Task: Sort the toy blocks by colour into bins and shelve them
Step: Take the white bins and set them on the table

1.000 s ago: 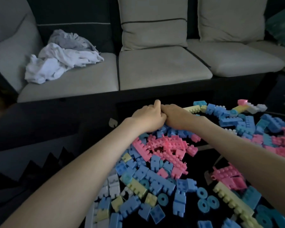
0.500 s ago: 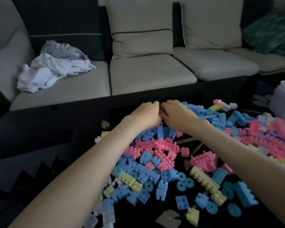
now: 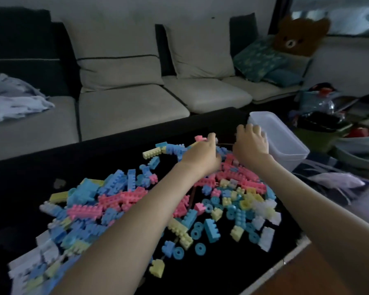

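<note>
At the far left a crumpled cloth [image 3: 13, 99] lies on the sofa [image 3: 126, 107], out of the work. In front of it the dark table [image 3: 26, 173] carries the toy blocks [image 3: 115, 201]. Pink, blue, yellow and white are all mixed in one loose heap, so by our reckoning the sorting has hardly begun. We have both arms stretched across the heap to its far edge. Our left hand [image 3: 202, 155] is down among the blocks with its fingers curled under. A pink block [image 3: 199, 138] sits right at its fingertips, but we cannot tell whether we pinch it or only touch it. Just beside it, our right hand [image 3: 250, 143] shows its back to us, fingers splayed and bent toward the near wall of the clear bin [image 3: 290, 160]. Whether it holds a block or grips the bin we cannot tell. The bin stands at the table's right end, close by the heap, placed there, we judge, so that blocks need only a short carry. We make out no blocks inside it. Behind, a bear cushion [image 3: 296, 37] leans in the sofa corner. We find no brand, label or writing that we can read
</note>
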The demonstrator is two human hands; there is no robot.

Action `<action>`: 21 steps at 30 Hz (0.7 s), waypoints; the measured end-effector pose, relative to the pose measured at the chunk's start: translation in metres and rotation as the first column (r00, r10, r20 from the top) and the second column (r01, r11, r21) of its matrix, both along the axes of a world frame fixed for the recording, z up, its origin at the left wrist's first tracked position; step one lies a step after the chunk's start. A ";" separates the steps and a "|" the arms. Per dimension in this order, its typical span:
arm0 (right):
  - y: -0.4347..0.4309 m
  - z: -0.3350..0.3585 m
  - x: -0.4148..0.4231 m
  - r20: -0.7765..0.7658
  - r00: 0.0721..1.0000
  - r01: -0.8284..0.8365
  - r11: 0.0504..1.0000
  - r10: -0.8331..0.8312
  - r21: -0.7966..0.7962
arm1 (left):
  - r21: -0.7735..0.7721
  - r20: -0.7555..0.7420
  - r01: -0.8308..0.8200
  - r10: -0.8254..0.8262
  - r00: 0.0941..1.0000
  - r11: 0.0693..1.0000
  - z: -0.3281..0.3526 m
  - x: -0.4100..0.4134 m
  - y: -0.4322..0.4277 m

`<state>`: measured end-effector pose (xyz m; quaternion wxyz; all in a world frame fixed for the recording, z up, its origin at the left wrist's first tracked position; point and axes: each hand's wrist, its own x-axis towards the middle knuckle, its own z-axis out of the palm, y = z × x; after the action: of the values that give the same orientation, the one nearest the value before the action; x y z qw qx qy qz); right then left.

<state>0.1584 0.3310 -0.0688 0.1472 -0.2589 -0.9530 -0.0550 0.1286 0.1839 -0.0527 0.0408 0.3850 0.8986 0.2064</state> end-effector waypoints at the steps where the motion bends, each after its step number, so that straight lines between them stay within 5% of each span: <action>1: 0.011 0.000 0.005 -0.004 0.998 0.063 0.998 -0.063 0.007 | 0.004 -0.015 0.015 -0.014 1.000 1.000 0.001 0.006 0.008; 6: 0.046 -0.011 0.022 0.036 0.954 0.299 0.945 -0.297 -0.132 | 0.126 -0.082 0.044 -0.033 0.996 0.991 0.003 0.025 0.027; 12: 0.042 -0.013 0.028 -0.029 0.954 0.283 0.926 -0.299 -0.249 | 0.176 -0.101 0.056 -0.039 0.994 0.983 0.006 0.034 0.026; 21: -0.003 0.030 0.045 -0.158 0.982 0.115 0.991 -0.104 0.061 | 0.194 -0.244 0.011 0.038 0.969 0.981 0.032 0.043 0.002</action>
<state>0.2038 0.3279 -0.0384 0.2263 -0.3092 -0.9205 -0.0760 0.1713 0.1859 -0.0208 -0.1105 0.4037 0.8748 0.2438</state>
